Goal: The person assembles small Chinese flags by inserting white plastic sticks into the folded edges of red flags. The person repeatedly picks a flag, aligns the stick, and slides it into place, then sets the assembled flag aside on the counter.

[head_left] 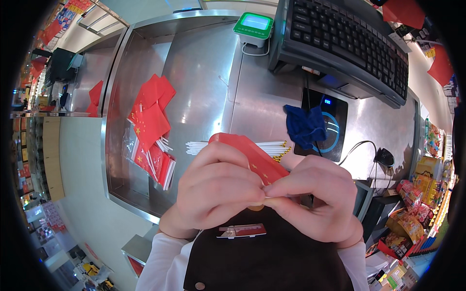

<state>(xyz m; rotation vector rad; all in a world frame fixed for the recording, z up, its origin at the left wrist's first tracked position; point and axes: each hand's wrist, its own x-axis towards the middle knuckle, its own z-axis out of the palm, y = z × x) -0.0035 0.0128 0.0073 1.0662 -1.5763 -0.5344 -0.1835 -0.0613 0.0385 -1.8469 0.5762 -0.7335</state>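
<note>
Pinching a small red flag (252, 157) close to my chest, I have my left hand (216, 186) and right hand (313, 196) clamped on it together, fingertips meeting. It seems folded, though my fingers hide much. Beyond, on the steel tabletop (204, 72), lie white sticks (204, 147), a flag pile (150, 131) and a blue cloth (305, 126).

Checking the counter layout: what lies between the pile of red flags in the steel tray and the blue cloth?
In the head view, a bundle of white sticks lies between the red flags and the crumpled blue cloth.
</note>
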